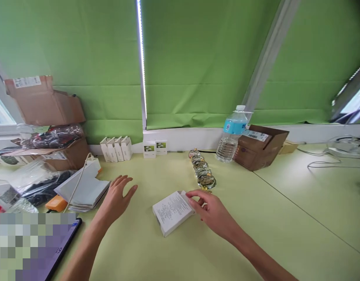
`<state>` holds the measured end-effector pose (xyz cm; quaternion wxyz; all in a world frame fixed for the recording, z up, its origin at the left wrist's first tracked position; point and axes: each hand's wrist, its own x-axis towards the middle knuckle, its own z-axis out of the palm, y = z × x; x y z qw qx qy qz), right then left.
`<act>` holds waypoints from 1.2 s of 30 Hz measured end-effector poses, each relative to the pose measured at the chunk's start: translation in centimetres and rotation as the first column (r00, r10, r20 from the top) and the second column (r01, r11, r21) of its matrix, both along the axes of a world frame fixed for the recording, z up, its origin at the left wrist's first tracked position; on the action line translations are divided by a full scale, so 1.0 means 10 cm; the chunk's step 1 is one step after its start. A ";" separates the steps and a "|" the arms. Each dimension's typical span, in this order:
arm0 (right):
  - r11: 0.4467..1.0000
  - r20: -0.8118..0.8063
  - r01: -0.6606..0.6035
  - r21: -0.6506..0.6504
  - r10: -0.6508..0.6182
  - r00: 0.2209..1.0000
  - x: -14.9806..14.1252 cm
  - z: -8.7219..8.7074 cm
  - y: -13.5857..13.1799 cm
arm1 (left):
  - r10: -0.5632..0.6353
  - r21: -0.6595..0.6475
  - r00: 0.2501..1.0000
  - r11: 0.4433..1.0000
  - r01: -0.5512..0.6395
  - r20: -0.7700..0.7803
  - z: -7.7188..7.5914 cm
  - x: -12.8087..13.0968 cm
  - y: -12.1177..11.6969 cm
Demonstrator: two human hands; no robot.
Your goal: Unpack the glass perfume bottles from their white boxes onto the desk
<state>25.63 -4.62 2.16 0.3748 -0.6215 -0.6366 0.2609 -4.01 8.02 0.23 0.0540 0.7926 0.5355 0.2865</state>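
Observation:
A small flat white box [171,211] with printed text lies on the pale green table [256,218] in front of me. My right hand [210,208] rests at the box's right edge, fingertips touching its side, fingers slightly curled and holding nothing. My left hand [117,195] hovers open to the left of the box, fingers spread, close to a stack of flat white cartons [86,191]. Just beyond the box stands a row of several small glass bottles with gold trim [202,169].
A water bottle [231,134] and an open cardboard box [260,146] stand at the back right. Small white boxes [116,148] line the back wall. Cardboard boxes and plastic bags [48,156] crowd the left. A phone [55,249] lies at the near left, cables at the far right.

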 end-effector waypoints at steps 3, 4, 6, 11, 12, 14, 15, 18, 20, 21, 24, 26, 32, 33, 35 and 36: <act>0.999 0.065 -0.009 -0.035 0.011 0.998 -0.03 -0.02 -0.02 | -0.127 -0.136 0.983 0.980 0.145 0.136 0.03 0.26 -0.19; 0.999 0.087 -0.012 -0.049 0.016 0.996 -0.05 -0.04 -0.03 | -0.164 -0.175 0.969 0.965 0.197 0.186 0.02 0.33 -0.26; 0.998 0.134 -0.018 -0.057 0.025 0.991 -0.09 -0.07 -0.05 | -0.208 -0.252 0.937 0.926 0.281 0.281 -0.02 0.45 -0.38; 0.999 0.179 -0.024 -0.027 0.028 0.983 -0.16 -0.15 -0.05 | -0.243 -0.415 0.873 0.804 0.425 0.423 -0.03 0.63 -0.59; 1.000 0.172 -0.021 -0.021 0.024 0.985 -0.16 -0.15 -0.05 | -0.274 -0.431 0.864 0.777 0.458 0.422 0.00 0.65 -0.61; 1.000 0.156 -0.011 0.008 0.009 0.988 -0.16 -0.15 -0.04 | -0.327 -0.463 0.838 0.718 0.521 0.436 0.08 0.69 -0.63; 0.999 0.148 -0.005 0.032 0.000 0.989 -0.16 -0.15 -0.04 | -0.335 -0.470 0.823 0.695 0.545 0.459 0.12 0.70 -0.64; 0.991 0.125 0.006 0.133 -0.022 0.992 -0.15 -0.13 -0.05 | -0.301 -0.442 0.763 0.670 0.596 0.572 0.21 0.72 -0.64; 0.977 0.114 0.000 0.215 -0.025 0.993 -0.14 -0.13 -0.05 | -0.297 -0.411 0.707 0.645 0.644 0.642 0.24 0.73 -0.64; 0.965 0.110 -0.006 0.261 -0.024 0.994 -0.14 -0.13 -0.05 | -0.302 -0.402 0.679 0.621 0.672 0.669 0.25 0.72 -0.64; 0.921 0.102 -0.042 0.387 0.002 0.995 -0.14 -0.13 -0.06 | -0.306 -0.400 0.639 0.573 0.715 0.705 0.27 0.71 -0.64; 0.895 0.098 -0.072 0.441 0.032 0.995 -0.14 -0.13 -0.07 | -0.287 -0.396 0.655 0.608 0.688 0.699 0.26 0.70 -0.62; 0.873 0.101 -0.093 0.479 0.050 0.994 -0.18 -0.12 -0.11 | -0.056 -0.283 0.820 0.923 0.259 0.569 0.09 0.59 -0.40; 0.878 0.111 -0.104 0.467 0.058 0.992 -0.19 -0.13 -0.11 | -0.004 -0.266 0.827 0.946 0.185 0.563 0.06 0.56 -0.36; 0.891 0.127 -0.120 0.437 0.070 0.989 -0.20 -0.15 -0.11 | 0.104 -0.242 0.831 0.969 0.037 0.546 0.00 0.49 -0.27; 0.900 0.133 -0.124 0.419 0.074 0.988 -0.20 -0.16 -0.11 | 0.157 -0.234 0.829 0.972 -0.032 0.537 -0.03 0.46 -0.24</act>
